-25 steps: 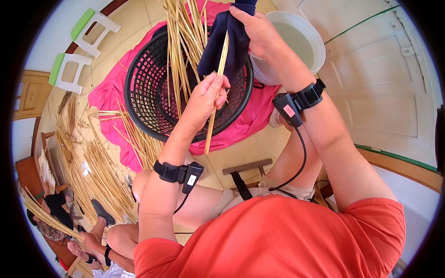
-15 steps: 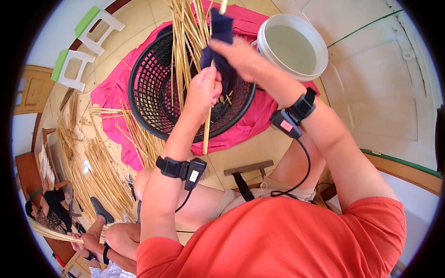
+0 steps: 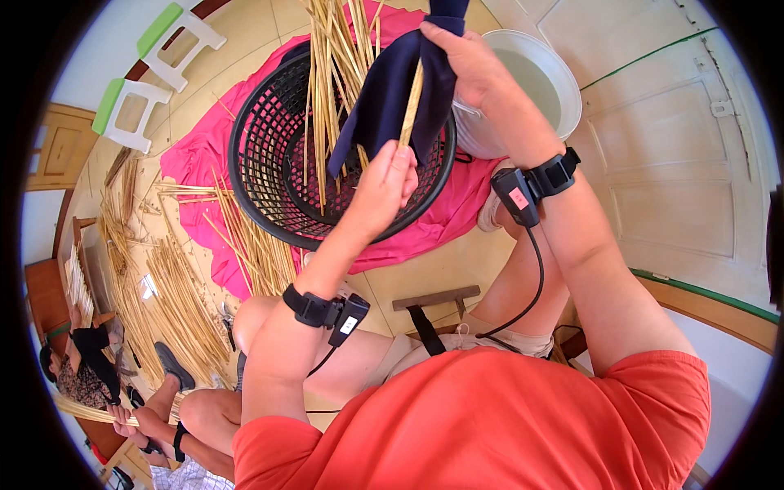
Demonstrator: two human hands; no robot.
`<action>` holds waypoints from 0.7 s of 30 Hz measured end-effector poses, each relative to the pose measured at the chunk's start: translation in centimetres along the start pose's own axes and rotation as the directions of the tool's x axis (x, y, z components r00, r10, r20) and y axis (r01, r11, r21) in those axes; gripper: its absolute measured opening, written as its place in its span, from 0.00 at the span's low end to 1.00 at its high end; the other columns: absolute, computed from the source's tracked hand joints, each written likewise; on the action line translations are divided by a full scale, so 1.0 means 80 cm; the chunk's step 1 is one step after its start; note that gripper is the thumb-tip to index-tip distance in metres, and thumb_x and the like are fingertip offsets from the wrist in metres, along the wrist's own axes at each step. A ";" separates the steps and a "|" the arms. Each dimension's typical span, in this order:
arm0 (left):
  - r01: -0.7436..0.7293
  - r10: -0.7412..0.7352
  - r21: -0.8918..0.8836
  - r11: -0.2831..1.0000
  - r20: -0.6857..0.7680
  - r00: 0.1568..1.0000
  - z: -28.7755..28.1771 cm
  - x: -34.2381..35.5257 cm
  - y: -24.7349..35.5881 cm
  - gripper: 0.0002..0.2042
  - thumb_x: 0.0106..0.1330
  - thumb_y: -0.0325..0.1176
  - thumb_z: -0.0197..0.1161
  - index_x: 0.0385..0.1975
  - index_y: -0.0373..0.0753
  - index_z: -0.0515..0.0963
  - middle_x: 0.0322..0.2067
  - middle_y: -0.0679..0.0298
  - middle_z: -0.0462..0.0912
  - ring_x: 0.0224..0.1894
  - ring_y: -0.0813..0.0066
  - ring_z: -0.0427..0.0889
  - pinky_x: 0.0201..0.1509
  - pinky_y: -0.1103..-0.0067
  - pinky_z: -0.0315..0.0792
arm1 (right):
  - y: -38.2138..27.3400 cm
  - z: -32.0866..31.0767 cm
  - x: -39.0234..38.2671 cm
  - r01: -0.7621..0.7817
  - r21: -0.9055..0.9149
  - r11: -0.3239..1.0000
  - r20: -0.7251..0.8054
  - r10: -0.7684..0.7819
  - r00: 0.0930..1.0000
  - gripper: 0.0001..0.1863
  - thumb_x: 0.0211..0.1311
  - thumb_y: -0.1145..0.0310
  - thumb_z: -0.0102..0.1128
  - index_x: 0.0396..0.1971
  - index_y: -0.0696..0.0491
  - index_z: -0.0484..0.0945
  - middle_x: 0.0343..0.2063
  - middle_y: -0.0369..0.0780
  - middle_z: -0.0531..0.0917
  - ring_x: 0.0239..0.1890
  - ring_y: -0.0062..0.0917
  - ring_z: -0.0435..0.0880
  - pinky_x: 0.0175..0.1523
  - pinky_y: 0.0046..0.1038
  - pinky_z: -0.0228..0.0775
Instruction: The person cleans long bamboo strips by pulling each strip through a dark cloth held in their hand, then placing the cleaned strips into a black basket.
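My left hand (image 3: 382, 186) is closed around the lower end of a straw-coloured stalk (image 3: 413, 102), over the right part of a black plastic mesh basket (image 3: 265, 175). Further up, my right hand (image 3: 474, 67) grips a dark navy cloth (image 3: 384, 94) that is bunched around the same stalk. The loose part of the cloth hangs in a flap over the basket and hides part of its far side. Several long stalks (image 3: 322, 106) lean in the basket, their tops beyond the upper edge of the picture. Inside the cloth the stalk's upper part is hidden.
A white bucket of water (image 3: 535, 82) stands right of the basket. Pink fabric (image 3: 192, 163) lies beneath. Stalks (image 3: 175, 302) cover the floor at left, near two green-and-white stools (image 3: 135, 114). At lower left a co-worker's hands (image 3: 122, 420) hold stalks. A white door (image 3: 678, 163) is at right.
My right hand has moved up and right with the cloth, which now spreads out below it. My left hand has shifted slightly right and down, still holding a stalk.
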State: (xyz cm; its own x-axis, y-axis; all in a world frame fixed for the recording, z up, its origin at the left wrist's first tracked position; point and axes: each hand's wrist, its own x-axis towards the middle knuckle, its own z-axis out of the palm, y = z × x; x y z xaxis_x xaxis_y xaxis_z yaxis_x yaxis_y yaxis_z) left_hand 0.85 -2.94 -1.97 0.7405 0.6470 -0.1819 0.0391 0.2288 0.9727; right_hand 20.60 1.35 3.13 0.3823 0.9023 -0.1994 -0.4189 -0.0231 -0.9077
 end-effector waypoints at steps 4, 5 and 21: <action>-0.134 0.185 0.332 0.934 -0.129 0.974 0.008 -0.003 -0.013 0.12 0.69 0.37 0.43 0.26 0.35 0.63 0.14 0.64 0.65 0.16 0.75 0.65 0.21 0.78 0.60 | 0.002 -0.005 0.002 0.039 0.013 0.999 -0.012 -0.039 0.999 0.11 0.57 0.65 0.57 0.29 0.59 0.77 0.26 0.39 0.81 0.26 0.23 0.80 0.32 0.25 0.73; -0.155 0.230 0.414 0.897 -0.140 0.963 0.009 -0.002 -0.010 0.12 0.68 0.35 0.44 0.25 0.33 0.63 0.13 0.60 0.66 0.16 0.70 0.69 0.22 0.73 0.63 | 0.005 -0.007 0.002 0.037 0.036 0.999 0.001 -0.037 0.999 0.11 0.57 0.65 0.57 0.29 0.59 0.77 0.26 0.39 0.81 0.26 0.23 0.80 0.33 0.25 0.73; -0.163 0.384 0.546 0.822 -0.320 0.866 -0.023 0.028 0.013 0.12 0.67 0.36 0.48 0.26 0.33 0.67 0.13 0.64 0.68 0.15 0.79 0.67 0.18 0.80 0.60 | 0.041 0.044 -0.030 -0.078 -0.156 0.985 0.161 0.103 0.982 0.11 0.59 0.64 0.56 0.36 0.56 0.76 0.30 0.35 0.80 0.30 0.19 0.78 0.37 0.24 0.71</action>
State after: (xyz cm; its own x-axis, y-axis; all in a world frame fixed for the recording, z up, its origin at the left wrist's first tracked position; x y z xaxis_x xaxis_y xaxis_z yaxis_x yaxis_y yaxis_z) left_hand 1.34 0.07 -1.59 0.4411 0.8812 0.1699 0.2780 -0.3142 0.9077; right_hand 15.37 0.61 1.92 0.1998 0.9525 -0.2299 -0.3140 -0.1600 -0.9359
